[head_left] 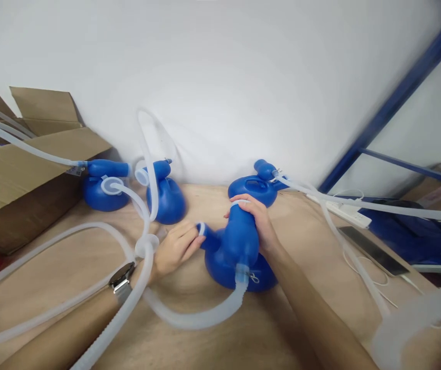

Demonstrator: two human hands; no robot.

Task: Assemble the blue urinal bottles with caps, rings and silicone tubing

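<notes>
The right hand's (253, 213) fingers are wrapped around the far end of a blue funnel piece (240, 236), over a blue container (220, 270) on the worktop (313, 246). The left hand's (178, 246) fingers are bent at the short spout (210, 240); whether they pinch it, one cannot tell. The step seems to be adjusting these parts, so the next move calls for a steady right hold. Far left of the fingers, the cardboard box (35, 169) bears a small label (74, 170), not readable.
</notes>
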